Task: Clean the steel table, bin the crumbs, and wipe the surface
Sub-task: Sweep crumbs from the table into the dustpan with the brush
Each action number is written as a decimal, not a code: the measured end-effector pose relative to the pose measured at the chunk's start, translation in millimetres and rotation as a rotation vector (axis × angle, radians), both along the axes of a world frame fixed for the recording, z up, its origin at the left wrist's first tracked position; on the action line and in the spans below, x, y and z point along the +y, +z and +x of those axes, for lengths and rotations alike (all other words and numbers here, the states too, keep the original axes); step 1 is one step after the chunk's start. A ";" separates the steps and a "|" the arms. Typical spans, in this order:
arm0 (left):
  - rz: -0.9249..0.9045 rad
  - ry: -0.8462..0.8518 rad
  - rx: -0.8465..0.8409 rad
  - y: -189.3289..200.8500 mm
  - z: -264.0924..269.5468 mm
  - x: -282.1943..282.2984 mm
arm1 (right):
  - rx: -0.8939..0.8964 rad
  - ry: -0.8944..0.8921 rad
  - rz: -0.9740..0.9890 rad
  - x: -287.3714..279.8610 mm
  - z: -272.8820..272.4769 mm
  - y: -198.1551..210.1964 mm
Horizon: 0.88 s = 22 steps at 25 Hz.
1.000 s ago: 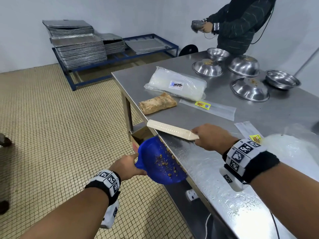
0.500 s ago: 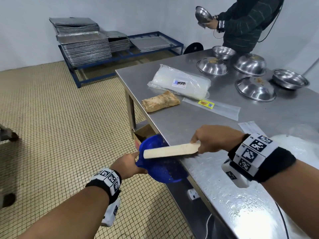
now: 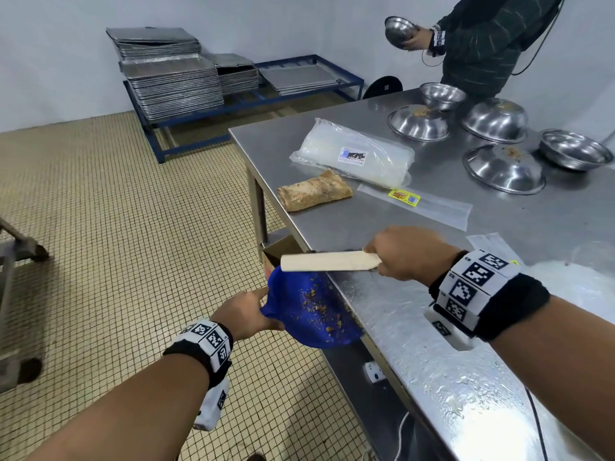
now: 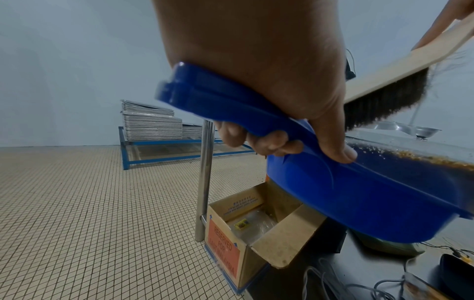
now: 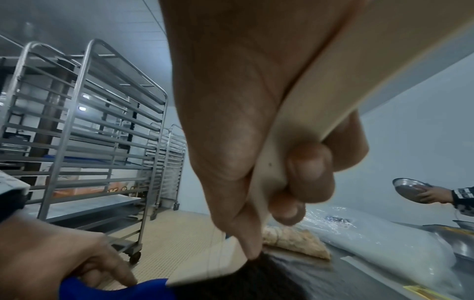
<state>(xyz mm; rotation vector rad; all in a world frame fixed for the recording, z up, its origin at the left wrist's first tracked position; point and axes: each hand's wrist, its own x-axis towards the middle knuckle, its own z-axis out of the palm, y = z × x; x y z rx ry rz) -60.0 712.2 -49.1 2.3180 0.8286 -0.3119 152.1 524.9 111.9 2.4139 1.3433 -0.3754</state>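
crumbs (image 3: 316,307) are sitting in the blue dustpan (image 3: 309,311) now, scattered over its floor just left of centre in the head view. half a second back the brush (image 3: 327,261) was lying low across the pan's mouth and hiding the inside; now it's up at the pan's top edge, level, bristles just over the table lip, so that looks like the end of one sweep stroke.

right hand (image 3: 402,252) is wrapped tight round the wooden brush handle, fingers curled under it in the right wrist view. left hand (image 3: 244,316) is clamped on the dustpan handle, thumb on top, fingers underneath, pan rim pressed up against the edge of the steel table (image 3: 499,227).

left wrist view shows a line of crumbs caught along that edge, so i reckon another pass or two is needed there. a cardboard box (image 4: 259,229) sits open right below the pan, probably where they get tipped.

wipe isn't started, the near surface is streaky. bread roll (image 3: 314,194) and plastic bag (image 3: 356,158) sit further up the table, upper middle.
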 end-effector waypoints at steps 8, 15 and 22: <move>0.006 -0.005 -0.001 0.5 -3.9 -2.2 | 0.093 0.061 -0.142 -16.5 -7.3 18.9; 0.025 0.003 0.004 -1.0 -6.8 -3.6 | 0.073 -0.036 0.104 -19.0 12.5 11.2; 0.036 -0.013 0.001 -5.4 -7.8 -5.3 | 0.141 -0.017 0.025 -37.4 3.2 -21.2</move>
